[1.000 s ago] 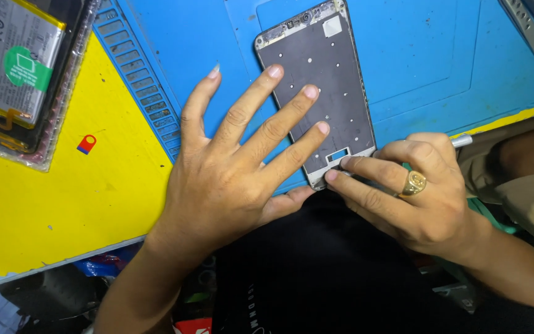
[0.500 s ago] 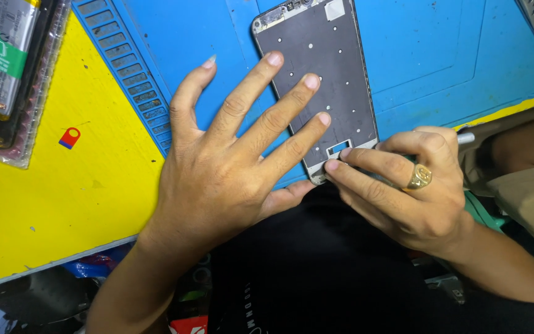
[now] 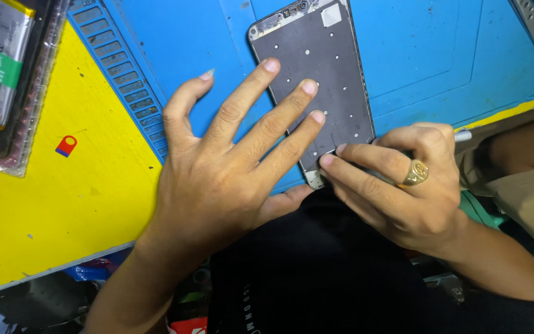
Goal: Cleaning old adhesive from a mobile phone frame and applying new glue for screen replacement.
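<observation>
We press our left hand (image 3: pixel 217 179), fingers spread, flat on the grey phone frame (image 3: pixel 319 86) lying on the blue mat (image 3: pixel 440 68), while our right hand (image 3: pixel 403 192) pinches a thin tool at its lower edge, best worked gently.

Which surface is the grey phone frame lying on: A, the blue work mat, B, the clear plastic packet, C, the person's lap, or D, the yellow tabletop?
A: the grey phone frame lies flat on the blue work mat, with the left hand spread over it and the right hand at its bottom edge.
</observation>
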